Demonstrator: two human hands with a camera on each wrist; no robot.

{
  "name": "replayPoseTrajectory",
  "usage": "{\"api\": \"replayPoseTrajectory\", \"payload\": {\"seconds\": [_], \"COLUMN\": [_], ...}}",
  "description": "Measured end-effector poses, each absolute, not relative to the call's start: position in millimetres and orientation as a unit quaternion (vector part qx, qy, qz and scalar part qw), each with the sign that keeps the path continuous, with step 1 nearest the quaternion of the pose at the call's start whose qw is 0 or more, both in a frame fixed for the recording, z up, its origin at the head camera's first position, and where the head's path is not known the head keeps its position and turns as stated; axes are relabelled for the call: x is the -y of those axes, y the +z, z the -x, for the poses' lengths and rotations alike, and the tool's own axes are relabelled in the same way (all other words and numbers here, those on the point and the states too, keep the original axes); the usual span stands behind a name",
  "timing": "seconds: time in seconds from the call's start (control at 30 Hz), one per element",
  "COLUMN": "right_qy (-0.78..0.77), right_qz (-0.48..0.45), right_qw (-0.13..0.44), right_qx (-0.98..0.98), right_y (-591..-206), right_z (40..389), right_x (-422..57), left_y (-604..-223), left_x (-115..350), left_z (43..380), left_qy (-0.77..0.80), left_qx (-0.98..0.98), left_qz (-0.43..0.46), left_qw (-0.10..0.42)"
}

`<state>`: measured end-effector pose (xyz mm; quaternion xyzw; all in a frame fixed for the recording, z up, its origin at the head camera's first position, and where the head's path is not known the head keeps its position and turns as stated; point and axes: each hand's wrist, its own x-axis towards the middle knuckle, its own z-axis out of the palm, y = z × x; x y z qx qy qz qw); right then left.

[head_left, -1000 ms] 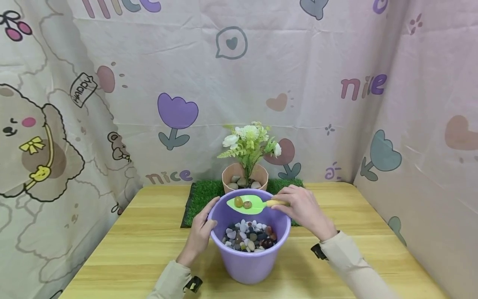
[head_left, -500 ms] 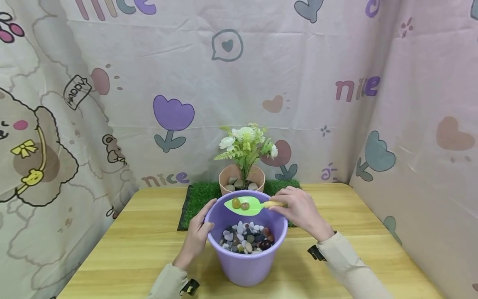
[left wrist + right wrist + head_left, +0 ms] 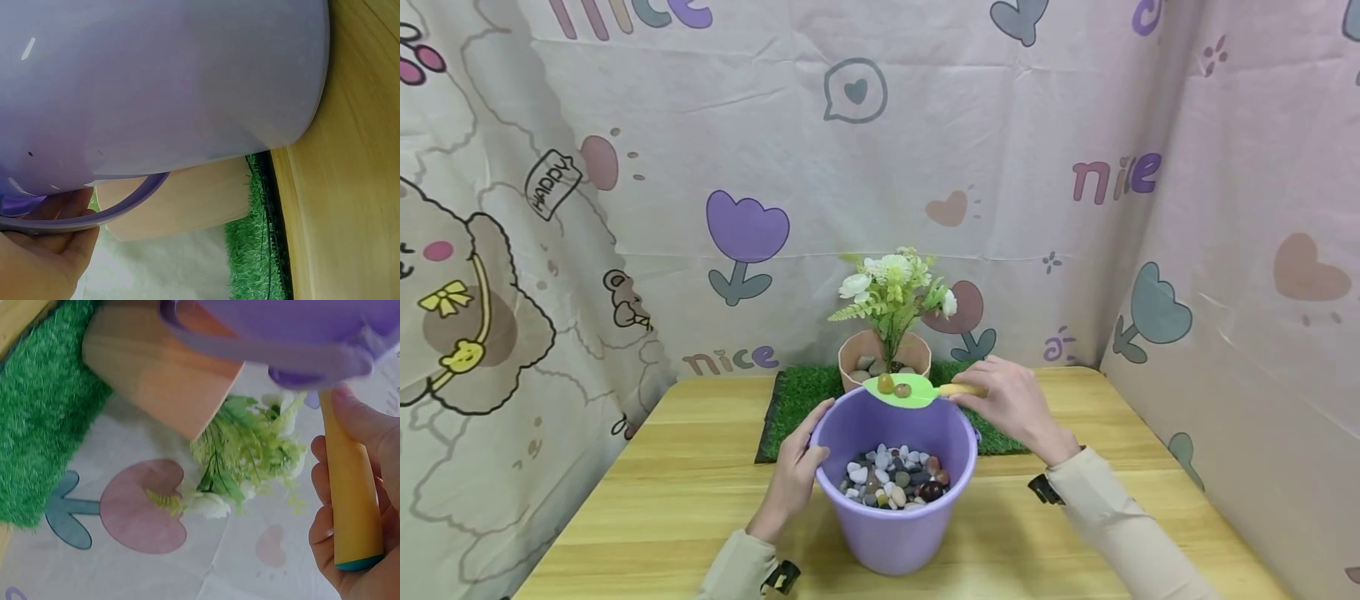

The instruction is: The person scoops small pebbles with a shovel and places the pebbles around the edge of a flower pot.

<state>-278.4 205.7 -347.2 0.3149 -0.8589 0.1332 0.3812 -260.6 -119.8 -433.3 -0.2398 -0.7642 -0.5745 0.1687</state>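
Observation:
My left hand grips the left rim of a purple bucket on the table. Its curved carrying handle crosses over those fingers in the left wrist view. Pebbles, white, black and reddish, cover the bucket's bottom. My right hand holds a small garden trowel by its yellow handle. Its green, leaf-shaped blade lies about level at the bucket's far rim, overlapping the flowerpot's front in the head view. On the blade rest a yellow pebble and a brownish pebble.
Behind the bucket, a peach flowerpot stands on a green artificial grass mat. It contains larger stones and white flowers with green leaves. A printed cloth hangs around the back and sides of the wooden table.
The right hand has lifted the trowel with both pebbles from inside the bucket's mouth up to its far rim, slightly rightward. The left hand keeps its hold on the rim.

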Motion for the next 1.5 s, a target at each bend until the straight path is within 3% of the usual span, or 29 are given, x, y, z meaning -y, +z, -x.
{"api": "replayPoseTrajectory", "payload": {"seconds": [0.33,0.7,1.5], "right_qy": [0.097,0.057,0.045], "right_qz": [-0.235,-0.184,-0.157], "right_qw": [0.344,0.259,0.225], "right_qx": [0.904,0.946,0.961], "right_y": [-331,-320,-306], "right_z": [288,310,325], "right_x": [-214,-210,-206], "left_y": [-434,-435,-431], "left_x": [119,120,119], "left_z": [259,260,258], "left_qy": [-0.577,-0.575,-0.576], "left_qx": [0.763,0.763,0.762], "left_qz": [0.236,0.239,0.236], "left_qw": [0.173,0.173,0.178]}}
